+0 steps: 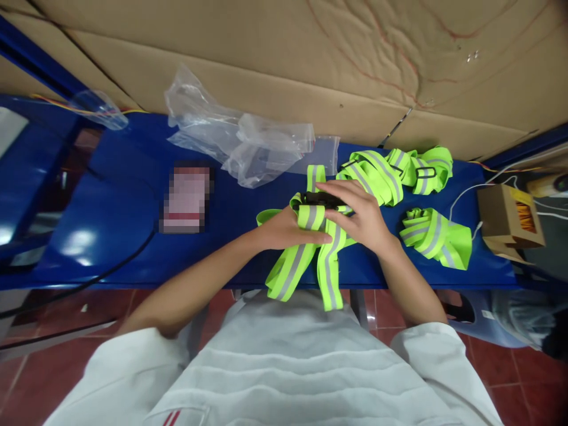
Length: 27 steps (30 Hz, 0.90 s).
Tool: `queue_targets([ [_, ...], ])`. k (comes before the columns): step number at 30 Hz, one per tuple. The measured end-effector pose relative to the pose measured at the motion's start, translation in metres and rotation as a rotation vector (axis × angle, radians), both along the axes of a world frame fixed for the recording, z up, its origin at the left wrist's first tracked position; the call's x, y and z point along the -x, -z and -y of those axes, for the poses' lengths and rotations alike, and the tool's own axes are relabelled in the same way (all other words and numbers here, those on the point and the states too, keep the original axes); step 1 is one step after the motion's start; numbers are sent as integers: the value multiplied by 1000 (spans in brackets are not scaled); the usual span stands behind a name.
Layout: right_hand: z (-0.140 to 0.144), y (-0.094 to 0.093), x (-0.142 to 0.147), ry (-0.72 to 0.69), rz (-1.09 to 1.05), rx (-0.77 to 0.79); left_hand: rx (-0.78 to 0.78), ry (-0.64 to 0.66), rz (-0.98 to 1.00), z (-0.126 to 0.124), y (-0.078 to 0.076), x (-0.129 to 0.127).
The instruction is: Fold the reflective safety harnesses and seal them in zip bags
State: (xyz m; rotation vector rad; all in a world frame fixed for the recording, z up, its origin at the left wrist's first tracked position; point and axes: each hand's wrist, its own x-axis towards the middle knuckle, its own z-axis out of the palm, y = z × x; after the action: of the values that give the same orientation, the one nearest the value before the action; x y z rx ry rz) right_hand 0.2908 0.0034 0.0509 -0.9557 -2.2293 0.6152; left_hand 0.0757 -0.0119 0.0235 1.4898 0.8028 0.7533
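Observation:
A neon-yellow reflective strap [293, 272] with a grey stripe is gathered between my hands, its loops hanging past the table's front edge. My left hand [281, 229] is closed around its folded bands, the thumb lying across them. From the right, my right hand [361, 216] grips the same strap by its black buckle [322, 200], fingers over the top and thumb below. The buckle is partly covered by the fingers. Just beyond my right hand lie bundled reflective straps [377, 174] with black sliders. Another folded bundle [437, 236] rests farther right.
Crumpled transparent plastic bags [257, 145] lie at the back of the blue table [119, 195]. A blurred-out rectangular object [186, 198] sits on the left. At the right edge stand an opened cardboard box [510, 219] and white cables. A cardboard-like panel [244, 53] closes off the back.

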Motion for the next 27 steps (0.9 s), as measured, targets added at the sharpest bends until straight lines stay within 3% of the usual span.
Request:
queue_targets([
  [2, 1, -1, 0, 24, 11, -28, -10, -15, 27, 1, 2, -3],
  [7, 1, -16, -1, -100, 45, 5, 9, -37, 109, 3, 7, -9],
  [10, 0, -24, 0, -53, 57, -10, 181, 36, 191, 8, 5, -12],
  [12, 1, -29, 1, -20, 71, -30, 275, 16, 224, 11, 3, -14],
  [16, 7, -42, 2, 54, 74, 34, 203, -12, 196, 13, 3, -16],
  [22, 10, -59, -7, 260, 20, 370, -16, 94, 194, 14, 11, -18],
  [27, 13, -57, -7, 289, -203, 824, -33, 146, 181, 19, 6, -18],
])
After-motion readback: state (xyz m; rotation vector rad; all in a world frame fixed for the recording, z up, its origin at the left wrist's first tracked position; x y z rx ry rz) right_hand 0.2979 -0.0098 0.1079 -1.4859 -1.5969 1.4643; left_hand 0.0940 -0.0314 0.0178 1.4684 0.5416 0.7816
